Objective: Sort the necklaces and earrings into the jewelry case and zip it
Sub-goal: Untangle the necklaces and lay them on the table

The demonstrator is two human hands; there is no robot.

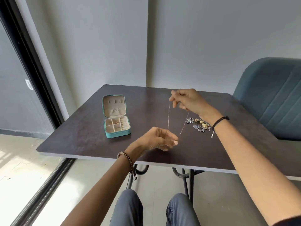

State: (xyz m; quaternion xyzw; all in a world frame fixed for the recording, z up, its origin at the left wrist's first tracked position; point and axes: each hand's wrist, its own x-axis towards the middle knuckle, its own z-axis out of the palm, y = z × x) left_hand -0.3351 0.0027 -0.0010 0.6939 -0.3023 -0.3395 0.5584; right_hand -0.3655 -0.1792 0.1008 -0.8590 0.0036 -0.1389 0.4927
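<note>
A thin, pale metal chain necklace (168, 118) is hanging in two fine strands between the right hand (187, 100), which is pinching it higher up, and the left hand (160, 138), which is pinching it lower down above the dark table (78, 137). A small square teal jewelry case (118, 133) with cream lining is sitting open to the left, its lid standing upright, small gold pieces (114, 122) lying in a rear compartment. A heap of blue, silver and gold jewelry (199, 125) is lying to the right, well apart from the case
</note>
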